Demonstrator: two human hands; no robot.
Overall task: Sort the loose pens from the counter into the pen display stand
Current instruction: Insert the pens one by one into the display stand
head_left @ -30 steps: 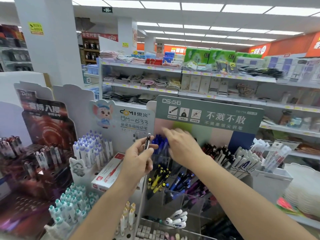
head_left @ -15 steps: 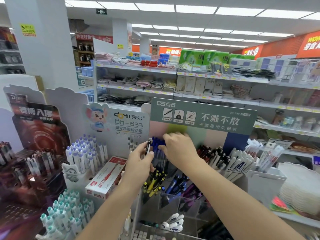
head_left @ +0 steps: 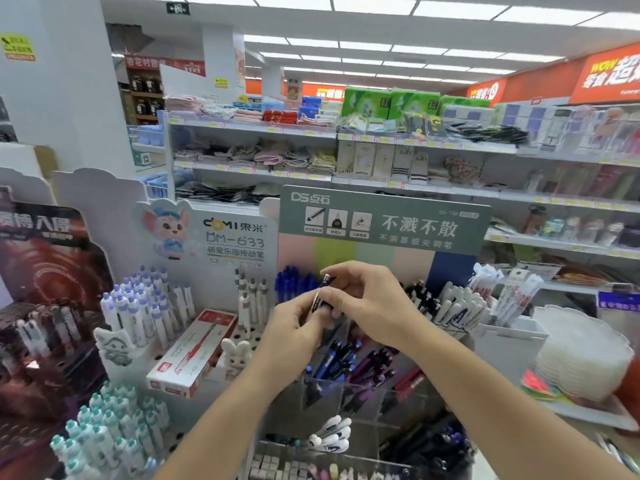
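Both hands met in front of the pen display stand, the left hand pinching the lower part of a slim dark pen with a pinkish printed barrel, while the right hand curled its fingers round the upper end. The pen stood nearly upright, tilted slightly right, above compartments of dark and blue pens. Behind it rose a row of blue pens and the grey-green header card.
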